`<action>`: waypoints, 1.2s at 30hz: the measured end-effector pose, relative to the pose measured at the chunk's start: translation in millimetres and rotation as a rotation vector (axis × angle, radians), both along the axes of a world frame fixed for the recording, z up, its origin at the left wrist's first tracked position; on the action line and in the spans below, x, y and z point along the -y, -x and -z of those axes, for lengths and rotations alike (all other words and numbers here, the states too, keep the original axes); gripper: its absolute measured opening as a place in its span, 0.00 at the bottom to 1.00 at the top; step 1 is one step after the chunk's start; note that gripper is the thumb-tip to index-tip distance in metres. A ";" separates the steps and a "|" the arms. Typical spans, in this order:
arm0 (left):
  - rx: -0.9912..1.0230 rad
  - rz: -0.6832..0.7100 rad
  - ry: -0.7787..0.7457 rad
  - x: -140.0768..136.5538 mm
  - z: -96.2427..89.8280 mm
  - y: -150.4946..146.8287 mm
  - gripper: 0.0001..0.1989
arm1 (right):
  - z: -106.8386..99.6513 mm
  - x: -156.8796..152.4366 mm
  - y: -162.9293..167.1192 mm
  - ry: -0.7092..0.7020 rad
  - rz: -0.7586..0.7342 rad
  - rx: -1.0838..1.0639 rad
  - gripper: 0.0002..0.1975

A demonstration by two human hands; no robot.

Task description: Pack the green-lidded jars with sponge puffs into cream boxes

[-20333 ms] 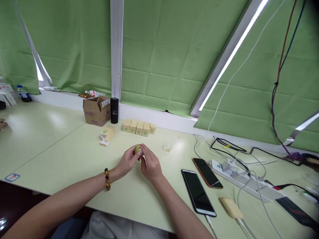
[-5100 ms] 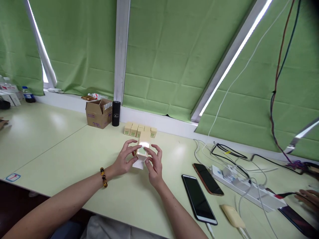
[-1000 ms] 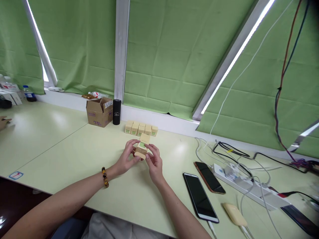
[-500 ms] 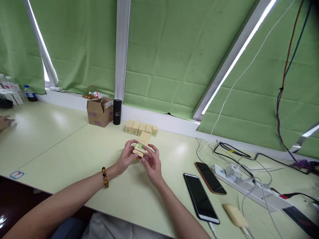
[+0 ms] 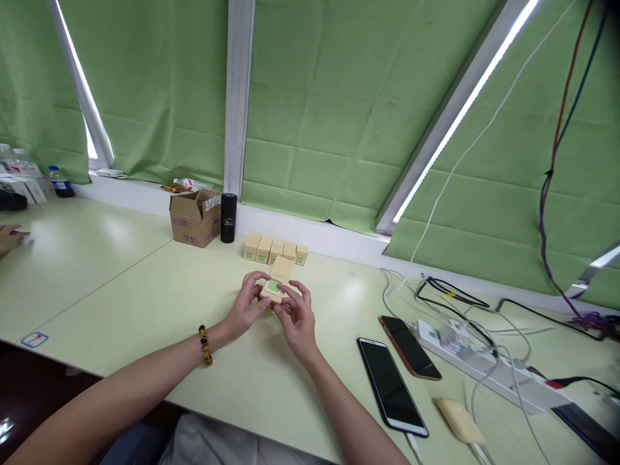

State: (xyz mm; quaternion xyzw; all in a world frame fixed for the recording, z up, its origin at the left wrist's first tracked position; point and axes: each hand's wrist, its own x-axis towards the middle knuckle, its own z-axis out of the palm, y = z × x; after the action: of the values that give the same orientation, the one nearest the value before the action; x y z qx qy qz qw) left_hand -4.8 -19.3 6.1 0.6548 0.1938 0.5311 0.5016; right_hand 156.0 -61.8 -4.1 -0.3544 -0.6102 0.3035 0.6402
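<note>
Between my two hands is a small tan cardboard box [image 5: 281,268] with a green label on its face. My left hand [image 5: 245,305] grips its left side, thumb at the near end. My right hand [image 5: 298,323] closes on the right side, its fingers over the label and its thumb at the near edge. The fingers hide part of the near end. Just beyond stands a row of several similar small boxes [image 5: 264,249], green patches facing me.
Behind and left are an open brown carton [image 5: 191,223] and a black cylinder [image 5: 228,218]. Two phones [image 5: 391,386] [image 5: 411,347], a cream-coloured device [image 5: 459,418] and a power strip [image 5: 477,365] with tangled cables lie right. Another person's hand [image 5: 12,239] rests at far left.
The flap at the box's near end, standing out under my thumbs before, now looks pressed in against the box. My hands have barely shifted.
</note>
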 end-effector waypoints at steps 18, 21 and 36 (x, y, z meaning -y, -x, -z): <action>-0.038 -0.242 -0.182 -1.5 5.8 -4.9 0.15 | -1.4 -1.4 -0.4 0.008 0.035 -0.008 0.15; -0.037 -0.264 -0.182 -2.6 7.3 -5.5 0.14 | -0.7 -1.8 -0.1 0.013 0.048 -0.005 0.14; -0.255 -0.406 -0.372 1.5 -3.6 -0.3 0.22 | -7.0 8.5 4.8 -0.078 0.056 0.183 0.22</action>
State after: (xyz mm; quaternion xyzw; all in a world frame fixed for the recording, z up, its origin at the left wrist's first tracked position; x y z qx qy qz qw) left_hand -4.5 -20.8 9.7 0.7446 0.2814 0.5606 0.2282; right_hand 151.2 -70.3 3.0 -0.3724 -0.6673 0.2282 0.6033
